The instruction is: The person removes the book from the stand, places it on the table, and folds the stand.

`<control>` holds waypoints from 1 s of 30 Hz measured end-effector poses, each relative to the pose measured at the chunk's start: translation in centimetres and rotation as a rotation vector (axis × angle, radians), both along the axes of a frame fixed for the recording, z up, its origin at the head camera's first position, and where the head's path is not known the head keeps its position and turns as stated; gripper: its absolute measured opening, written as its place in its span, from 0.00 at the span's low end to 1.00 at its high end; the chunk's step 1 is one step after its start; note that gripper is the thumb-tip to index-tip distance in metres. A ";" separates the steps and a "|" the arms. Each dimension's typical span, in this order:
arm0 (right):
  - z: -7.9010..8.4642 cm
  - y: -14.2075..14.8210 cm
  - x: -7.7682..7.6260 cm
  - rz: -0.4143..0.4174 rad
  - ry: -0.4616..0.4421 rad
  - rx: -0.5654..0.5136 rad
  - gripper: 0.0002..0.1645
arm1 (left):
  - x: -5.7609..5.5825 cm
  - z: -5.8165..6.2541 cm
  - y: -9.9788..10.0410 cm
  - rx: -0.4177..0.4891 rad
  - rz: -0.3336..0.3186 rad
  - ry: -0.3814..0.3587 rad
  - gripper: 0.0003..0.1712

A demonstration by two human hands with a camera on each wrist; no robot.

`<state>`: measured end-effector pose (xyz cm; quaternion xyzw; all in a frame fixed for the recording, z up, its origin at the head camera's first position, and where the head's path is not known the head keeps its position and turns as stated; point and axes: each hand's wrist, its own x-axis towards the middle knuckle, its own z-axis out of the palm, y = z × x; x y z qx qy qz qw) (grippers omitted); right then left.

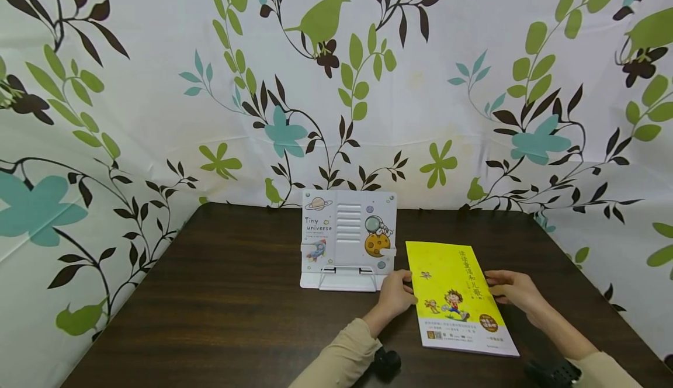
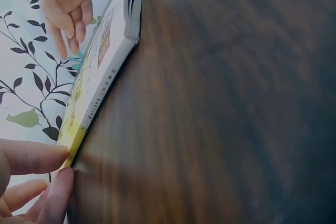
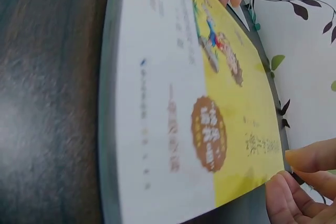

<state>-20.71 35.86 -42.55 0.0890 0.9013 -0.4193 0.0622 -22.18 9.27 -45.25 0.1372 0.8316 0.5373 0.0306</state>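
A yellow and white paperback book (image 1: 454, 300) lies cover up on the dark table, with a cartoon child printed on it. My left hand (image 1: 396, 294) is at its left edge; in the left wrist view the left thumb and index finger (image 2: 39, 157) pinch the yellow spine. At the opposite edge is my right hand (image 1: 517, 291), its fingertips (image 3: 278, 192) right at the edge in the right wrist view. Its fingers look loosely bent and spread in the left wrist view. The book's underside is hidden.
A white book stand (image 1: 348, 236) with space drawings and a wire ledge stands just left of the book, near the back of the brown table (image 1: 210, 312). Behind the table hangs a leaf-and-bird patterned cloth (image 1: 326, 84). Dark wrist devices (image 1: 386, 364) show beside the sleeves.
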 end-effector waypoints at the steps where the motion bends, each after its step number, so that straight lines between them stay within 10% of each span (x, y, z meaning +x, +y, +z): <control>1: -0.1 0.1 -0.2 0.009 -0.001 -0.002 0.33 | 0.0 0.0 -0.1 0.000 -0.003 -0.001 0.30; 18: -6.2 3.3 -7.4 0.086 0.130 0.024 0.34 | 0.5 2.0 -5.6 -0.115 -0.199 0.113 0.25; 30: 5.1 -5.5 -2.7 0.243 0.171 -0.053 0.28 | 0.5 3.5 -15.3 -0.089 -0.112 0.263 0.23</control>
